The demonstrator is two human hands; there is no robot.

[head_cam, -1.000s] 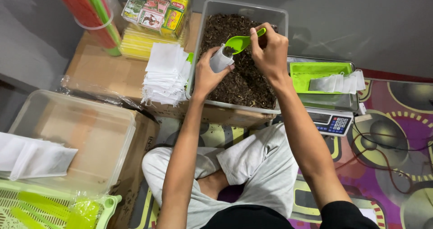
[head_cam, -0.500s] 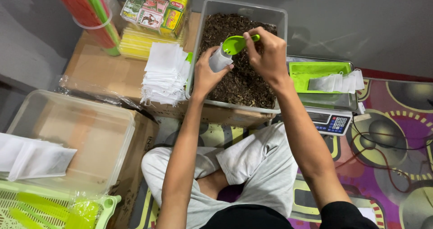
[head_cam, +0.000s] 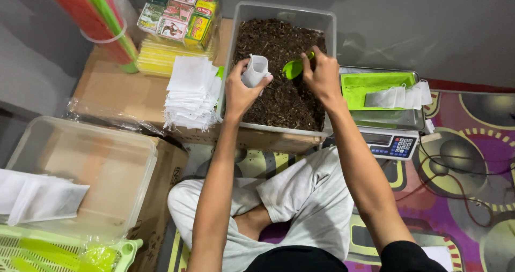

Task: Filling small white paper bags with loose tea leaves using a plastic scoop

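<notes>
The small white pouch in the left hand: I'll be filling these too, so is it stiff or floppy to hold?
Probably floppy: the white pouch looks thin and bends within the left hand. Likely very light, like the loose stack of pouches. It may collapse unless held open.

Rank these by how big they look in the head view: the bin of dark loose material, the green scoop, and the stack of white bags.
1. Bin of dark loose material, clearly largest.
2. Stack of white bags.
3. Green scoop, smallest, partly hidden by the right hand.

Glossy plastic scoop point(head_cam: 293, 68), matt paper pouch point(head_cam: 255, 71), clear plastic bin point(head_cam: 322, 23).
</notes>
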